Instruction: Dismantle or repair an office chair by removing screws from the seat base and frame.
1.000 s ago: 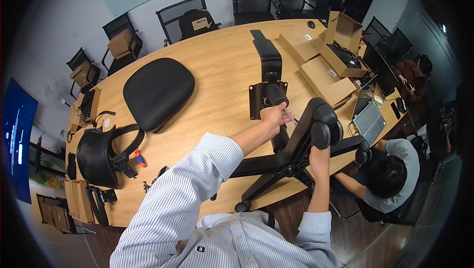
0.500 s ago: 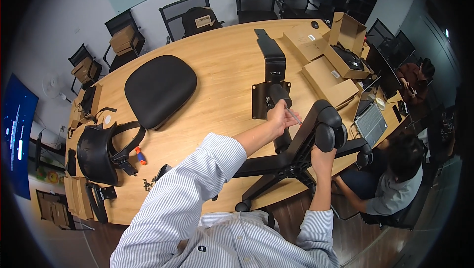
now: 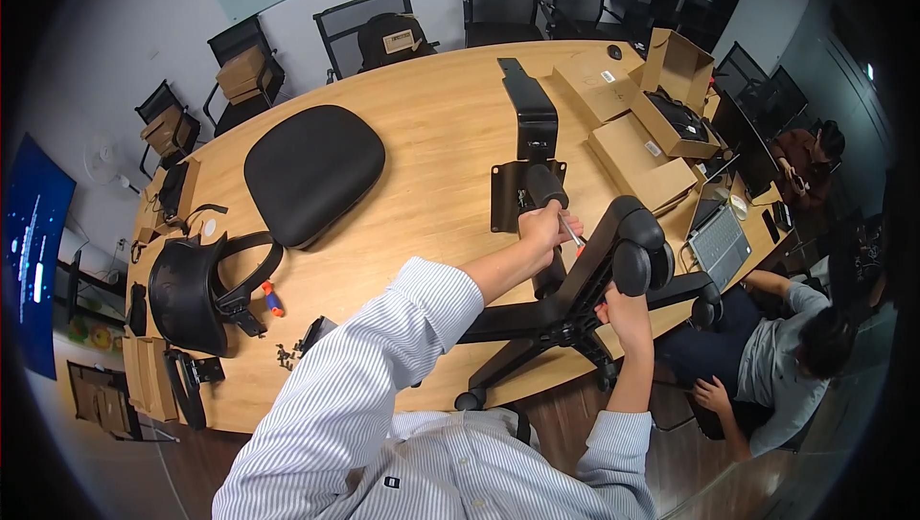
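A black five-star chair base (image 3: 556,330) with casters lies tilted across the table's near edge, its column running up to a black mounting plate (image 3: 507,196) and a bent black bracket (image 3: 533,108). My left hand (image 3: 542,232) is closed beside the column, just below a black cylindrical knob (image 3: 545,184). From its fingers sticks a thin metal rod with a red end (image 3: 572,230), pointing toward the nearest leg; what its other end touches is hidden. My right hand (image 3: 628,317) is closed on the base under the raised leg, below a caster (image 3: 632,266); its fingertips are partly hidden.
A black seat cushion (image 3: 314,175) and a black curved backrest (image 3: 189,295) lie to the left, near small dark screws (image 3: 286,357) and an orange-blue piece (image 3: 272,299). Cardboard boxes (image 3: 632,161) and a laptop (image 3: 719,242) are at right. A seated person (image 3: 781,357) is close by.
The seated person at right has leaned away, and a hand of theirs now shows. My right hand has shifted slightly, with fingertips showing at the base. My left hand stays at the column.
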Demonstrator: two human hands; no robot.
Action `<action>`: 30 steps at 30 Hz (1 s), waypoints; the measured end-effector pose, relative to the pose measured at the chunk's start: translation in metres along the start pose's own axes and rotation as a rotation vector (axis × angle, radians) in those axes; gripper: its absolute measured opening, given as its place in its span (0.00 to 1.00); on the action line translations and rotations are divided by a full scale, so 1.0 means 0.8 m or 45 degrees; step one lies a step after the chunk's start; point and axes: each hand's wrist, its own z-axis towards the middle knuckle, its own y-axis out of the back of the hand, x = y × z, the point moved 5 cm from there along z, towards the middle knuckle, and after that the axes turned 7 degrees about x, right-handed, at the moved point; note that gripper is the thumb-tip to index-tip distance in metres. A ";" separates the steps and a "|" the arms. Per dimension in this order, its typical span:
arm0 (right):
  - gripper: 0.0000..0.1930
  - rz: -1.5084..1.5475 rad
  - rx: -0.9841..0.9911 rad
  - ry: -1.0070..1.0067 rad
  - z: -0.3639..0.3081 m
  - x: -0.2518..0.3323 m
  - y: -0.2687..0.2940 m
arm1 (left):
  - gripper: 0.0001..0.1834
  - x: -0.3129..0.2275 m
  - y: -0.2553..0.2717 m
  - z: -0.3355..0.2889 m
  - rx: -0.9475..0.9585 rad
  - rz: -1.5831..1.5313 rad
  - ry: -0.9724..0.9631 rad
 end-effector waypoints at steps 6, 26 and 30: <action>0.05 0.050 -0.055 0.208 -0.006 0.015 -0.001 | 0.20 0.006 -0.001 0.003 0.270 -0.284 0.047; 0.15 -0.045 -0.298 0.650 -0.015 0.046 -0.001 | 0.13 -0.008 0.003 0.003 0.122 -0.064 0.133; 0.13 -0.112 -0.476 0.593 0.003 0.011 0.017 | 0.14 -0.010 -0.004 0.006 0.203 -0.021 0.191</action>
